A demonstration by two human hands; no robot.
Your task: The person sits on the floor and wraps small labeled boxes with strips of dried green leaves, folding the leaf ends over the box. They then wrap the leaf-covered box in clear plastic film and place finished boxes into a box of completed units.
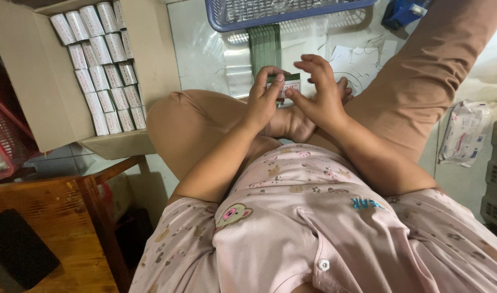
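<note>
I sit cross-legged on the floor in brown trousers and a pink patterned top. My left hand [263, 96] grips a small white and green box [289, 85] from its left side. My right hand [320, 92] meets the same box from the right, thumb and forefinger pinching its edge while the other fingers are spread above it. The box is held over my folded feet, and most of it is hidden by my fingers.
An open cardboard carton [42, 81] at the left holds several rows of small white boxes [102, 65]. A blue plastic basket [270, 13] stands ahead, a stack of green flat cards [264, 46] below it. A plastic packet [465, 133] lies right; a wooden stool [47, 217] stands near left.
</note>
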